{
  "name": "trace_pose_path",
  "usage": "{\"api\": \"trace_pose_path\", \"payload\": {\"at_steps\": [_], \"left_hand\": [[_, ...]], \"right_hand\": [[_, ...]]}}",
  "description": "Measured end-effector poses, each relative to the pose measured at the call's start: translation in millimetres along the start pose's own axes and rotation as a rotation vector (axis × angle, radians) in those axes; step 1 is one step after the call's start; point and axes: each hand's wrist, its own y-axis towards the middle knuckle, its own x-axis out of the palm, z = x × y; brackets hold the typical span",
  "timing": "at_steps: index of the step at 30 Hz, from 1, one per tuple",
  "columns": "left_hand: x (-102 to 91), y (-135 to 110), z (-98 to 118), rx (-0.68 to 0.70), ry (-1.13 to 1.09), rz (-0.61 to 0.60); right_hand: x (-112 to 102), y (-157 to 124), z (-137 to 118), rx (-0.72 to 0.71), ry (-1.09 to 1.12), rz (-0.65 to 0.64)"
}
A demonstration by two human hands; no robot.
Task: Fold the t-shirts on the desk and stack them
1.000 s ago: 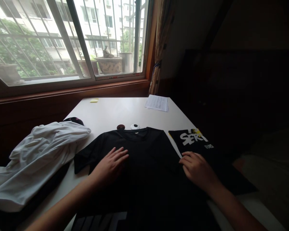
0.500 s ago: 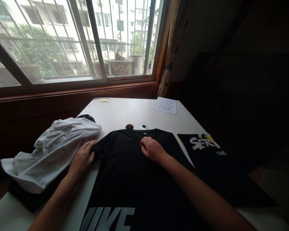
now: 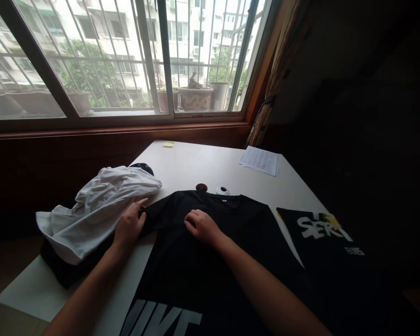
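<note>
A black T-shirt (image 3: 196, 261) lies spread on the white table, its collar pointing away from me and large grey letters near the bottom of the view. My left hand (image 3: 130, 224) is at the end of its left sleeve, with the sleeve edge between thumb and fingers. Over the upper chest, below the collar, is my right hand (image 3: 203, 226). Its fingers are loosely bent, the thumb slightly apart, and no cloth shows in them. A rumpled white garment (image 3: 101, 205) lies just left of my left hand, on top of dark cloth.
Another dark garment (image 3: 322, 233) with white and yellow print lies at the right. Beyond the collar are a brown round object (image 3: 201, 187) and a white round one (image 3: 222, 191). Papers (image 3: 261, 160) and yellow sticky notes (image 3: 168, 144) lie near the table's far edge, below a barred window.
My right hand has moved left, from the collar to the chest of the T-shirt. My left hand remains at the sleeve. The camera view has turned left, shifting the scene rightward.
</note>
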Motion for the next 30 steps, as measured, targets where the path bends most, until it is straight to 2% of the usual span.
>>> {"api": "trace_pose_path", "payload": {"at_steps": [4, 7, 11, 14, 18, 20, 22, 26, 30], "left_hand": [[-12.1, 16.9, 15.8, -0.022, -0.043, 0.059], [-19.5, 32.6, 33.3, 0.024, -0.071, 0.071], [-21.4, 43.7, 66.8, 0.120, -0.124, 0.052], [-18.1, 36.5, 95.3, 0.243, -0.263, -0.065], [-16.3, 9.4, 121.6, 0.496, -0.399, -0.399], [-15.5, -5.6, 122.0, 0.551, -0.355, -0.474], [-11.9, -18.5, 112.5, 0.524, -0.269, -0.432], [4.4, -35.2, 77.3, 0.443, -0.073, -0.343], [17.8, -41.5, 49.3, 0.398, -0.035, -0.301]], "right_hand": [[-4.7, -1.5, 2.0, 0.039, 0.145, 0.020], [-6.3, -1.8, 2.1, 0.097, 0.250, 0.036], [-7.7, -2.3, 4.0, 0.156, 0.443, 0.059], [-9.5, -2.4, 7.7, 0.222, 0.599, 0.074], [-11.1, -1.4, 15.2, 0.319, 0.702, 0.137], [-10.8, -0.3, 19.4, 0.338, 0.754, 0.175], [-10.0, 0.8, 23.4, 0.353, 0.808, 0.212], [-8.3, 1.7, 30.5, 0.404, 0.822, 0.257], [-6.3, 0.9, 35.6, 0.437, 0.807, 0.323]]}}
